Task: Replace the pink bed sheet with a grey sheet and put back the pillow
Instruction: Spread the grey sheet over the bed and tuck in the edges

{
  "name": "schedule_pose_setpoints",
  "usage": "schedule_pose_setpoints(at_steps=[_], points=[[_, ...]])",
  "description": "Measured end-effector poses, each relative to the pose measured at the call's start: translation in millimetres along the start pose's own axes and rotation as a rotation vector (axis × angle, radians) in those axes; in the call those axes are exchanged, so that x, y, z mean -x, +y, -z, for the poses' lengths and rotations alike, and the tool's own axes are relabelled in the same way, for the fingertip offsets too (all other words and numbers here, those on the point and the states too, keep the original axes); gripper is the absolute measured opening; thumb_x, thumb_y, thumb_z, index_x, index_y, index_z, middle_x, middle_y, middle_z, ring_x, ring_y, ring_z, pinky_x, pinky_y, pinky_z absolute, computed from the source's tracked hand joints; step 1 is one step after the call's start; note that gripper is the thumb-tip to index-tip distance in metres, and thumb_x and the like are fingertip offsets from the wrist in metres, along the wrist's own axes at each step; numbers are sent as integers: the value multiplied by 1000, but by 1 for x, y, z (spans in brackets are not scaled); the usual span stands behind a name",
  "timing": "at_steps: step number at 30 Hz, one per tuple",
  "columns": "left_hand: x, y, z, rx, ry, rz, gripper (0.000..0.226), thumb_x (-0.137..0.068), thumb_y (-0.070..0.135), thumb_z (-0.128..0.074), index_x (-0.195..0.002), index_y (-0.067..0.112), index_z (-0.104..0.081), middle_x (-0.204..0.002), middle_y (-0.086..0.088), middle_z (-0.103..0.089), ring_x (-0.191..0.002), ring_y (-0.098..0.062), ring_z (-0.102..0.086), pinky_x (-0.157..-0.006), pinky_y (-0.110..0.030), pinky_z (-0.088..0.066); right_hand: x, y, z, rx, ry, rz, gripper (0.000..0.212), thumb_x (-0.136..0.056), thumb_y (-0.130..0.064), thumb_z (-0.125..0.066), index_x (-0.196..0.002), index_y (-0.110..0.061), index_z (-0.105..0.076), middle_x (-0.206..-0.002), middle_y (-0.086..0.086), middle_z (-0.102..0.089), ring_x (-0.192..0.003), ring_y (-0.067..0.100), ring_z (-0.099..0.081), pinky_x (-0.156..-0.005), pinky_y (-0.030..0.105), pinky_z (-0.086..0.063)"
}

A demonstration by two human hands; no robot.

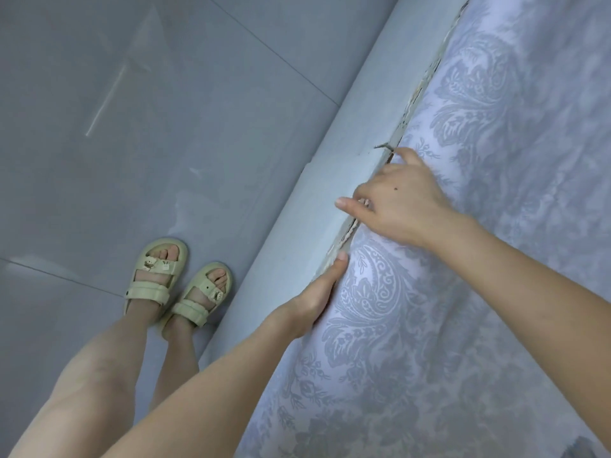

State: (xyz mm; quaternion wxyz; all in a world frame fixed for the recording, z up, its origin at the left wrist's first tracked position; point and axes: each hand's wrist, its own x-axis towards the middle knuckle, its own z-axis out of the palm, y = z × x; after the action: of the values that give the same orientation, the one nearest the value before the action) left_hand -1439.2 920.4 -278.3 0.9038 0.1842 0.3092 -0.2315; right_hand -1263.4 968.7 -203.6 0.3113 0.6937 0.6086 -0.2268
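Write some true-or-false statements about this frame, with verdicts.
1. The left hand and right hand are at the sheet edge beside the frame. True.
2. The sheet is plain pink. False: it is grey, with a pattern.
3. The person is barefoot. False: they wear sandals.
4. The floor is tiled. True.

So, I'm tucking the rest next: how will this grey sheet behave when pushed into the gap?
Probably floppy: the sheet bulges softly beside the left hand. Likely light and thin, since it follows the edge down into the gap by the bed frame. It may slide back out; its weave looks smooth where the right hand presses it.
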Motion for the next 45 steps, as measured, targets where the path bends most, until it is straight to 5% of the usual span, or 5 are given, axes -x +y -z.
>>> schedule_pose_setpoints(at_steps=[11, 18, 27, 32, 45], points=[[23, -13, 27, -184, 317, 114, 62, -94, 64, -16, -94, 28, -66, -105, 5, -68, -102, -14, -61, -100, -30, -42, -20, -2, -24, 31, -69, -135, 77, -92, -64, -11, -83, -22, -75, -91, -7, -67, -103, 18, -54, -114, 56, 8], [58, -69, 29, -159, 411, 93, 56, -98, 56, -21, -111, 25, -65, -116, 5, -66, -112, -12, -57, -108, -31, -34, 59, -67, -52, -398, 505, -268, 41, -92, -41, -39, -90, -17, -72, -102, 0, -70, -105, 23, -61, -113, 47, -14], [92, -123, 44, -318, 398, 108, 55, -99, 54, -18, -95, 36, -69, -105, 10, -69, -103, -10, -60, -97, -28, -42, 142, -148, -90, -454, 532, -38, 33, -94, -30, -42, -98, -15, -71, -112, 0, -68, -114, 23, -58, -113, 48, -23], [138, -177, 93, -321, 554, 103, 59, -102, 41, -27, -69, 18, -70, -77, 8, -69, -82, -14, -58, -78, -24, -42, 124, -199, -91, -325, 211, 54, 47, -95, -37, -29, -83, -16, -70, -81, 0, -70, -86, 24, -64, -109, 43, -21], [164, -240, 113, -91, 473, 192, 54, -99, 47, -32, -82, 15, -72, -101, 1, -63, -87, -15, -52, -83, -25, -39, 80, -266, -81, 85, -712, 118, 71, -97, -59, -5, -131, -17, -52, -141, 5, -48, -131, 24, -40, -105, 34, -25]])
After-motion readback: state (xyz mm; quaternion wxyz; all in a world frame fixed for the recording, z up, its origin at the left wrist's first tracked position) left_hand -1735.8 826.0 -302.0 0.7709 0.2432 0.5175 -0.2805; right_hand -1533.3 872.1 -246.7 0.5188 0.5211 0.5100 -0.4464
